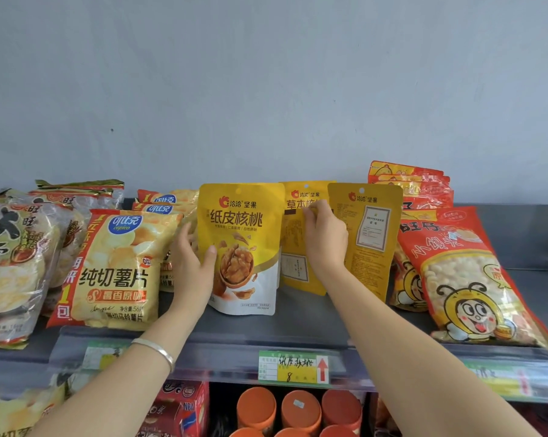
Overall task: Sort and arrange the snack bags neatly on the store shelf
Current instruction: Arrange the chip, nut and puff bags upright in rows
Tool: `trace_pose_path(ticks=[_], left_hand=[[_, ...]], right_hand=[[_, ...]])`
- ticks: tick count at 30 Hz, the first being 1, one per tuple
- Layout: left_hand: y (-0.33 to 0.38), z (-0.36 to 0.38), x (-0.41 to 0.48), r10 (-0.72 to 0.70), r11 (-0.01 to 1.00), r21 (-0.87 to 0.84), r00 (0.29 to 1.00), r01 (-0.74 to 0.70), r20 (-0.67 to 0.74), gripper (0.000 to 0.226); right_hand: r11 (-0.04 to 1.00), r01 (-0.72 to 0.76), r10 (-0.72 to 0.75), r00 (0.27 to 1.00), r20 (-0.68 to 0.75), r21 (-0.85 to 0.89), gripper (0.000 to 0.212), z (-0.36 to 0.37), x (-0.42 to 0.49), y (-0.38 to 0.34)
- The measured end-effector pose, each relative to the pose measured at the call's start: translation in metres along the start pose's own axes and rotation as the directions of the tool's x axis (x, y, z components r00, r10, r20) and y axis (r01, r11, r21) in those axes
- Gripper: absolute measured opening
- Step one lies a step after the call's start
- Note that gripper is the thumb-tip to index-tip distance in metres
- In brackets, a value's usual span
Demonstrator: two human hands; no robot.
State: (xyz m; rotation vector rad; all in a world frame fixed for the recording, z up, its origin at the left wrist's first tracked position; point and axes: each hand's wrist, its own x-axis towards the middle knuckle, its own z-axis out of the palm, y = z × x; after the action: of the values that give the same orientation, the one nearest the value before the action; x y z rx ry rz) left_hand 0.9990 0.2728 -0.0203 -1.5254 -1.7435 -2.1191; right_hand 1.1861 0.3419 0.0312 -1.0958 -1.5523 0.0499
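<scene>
Three yellow walnut pouches stand upright mid-shelf. My left hand (193, 263) grips the left edge of the front walnut pouch (244, 247), thumb across its face. My right hand (324, 241) pinches the second yellow pouch (294, 269) standing behind it. A third yellow pouch (368, 234) stands to the right with its back label facing me, touching my right wrist. Potato chip bags (115, 266) lie to the left. Red bee-cartoon snack bags (468, 285) lean to the right.
Clear rice-cracker bags (17, 263) fill the far left. A grey shelf (266, 329) carries a price tag (294, 369) on its front rail. Orange lids (301, 408) and red boxes (184, 405) sit on the lower shelf. A plain wall stands behind.
</scene>
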Motion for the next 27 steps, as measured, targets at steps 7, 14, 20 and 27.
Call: trace_pose_path(ticks=[7,14,20,27], left_hand=[[0.048,0.009,-0.013,0.603,0.739,0.321,0.794,-0.592,0.076,0.044],[0.122,0.074,-0.01,0.463,0.813,0.091,0.732,-0.576,0.499,0.058],[0.153,0.109,-0.013,0.218,0.976,-0.118,0.784,-0.184,0.582,0.027],[0.151,0.122,-0.009,0.123,0.958,-0.286,0.856,0.031,0.503,0.01]], right_hand=[[0.992,0.064,-0.066,0.998,-0.015,-0.106,0.028,-0.035,0.009,-0.016],[0.949,0.141,-0.145,0.989,0.005,-0.281,0.03,-0.084,0.019,-0.024],[0.975,0.093,-0.086,0.995,0.047,-0.201,0.024,-0.122,0.031,-0.016],[0.993,-0.036,0.074,0.935,0.348,-0.117,0.035,-0.157,0.033,0.005]])
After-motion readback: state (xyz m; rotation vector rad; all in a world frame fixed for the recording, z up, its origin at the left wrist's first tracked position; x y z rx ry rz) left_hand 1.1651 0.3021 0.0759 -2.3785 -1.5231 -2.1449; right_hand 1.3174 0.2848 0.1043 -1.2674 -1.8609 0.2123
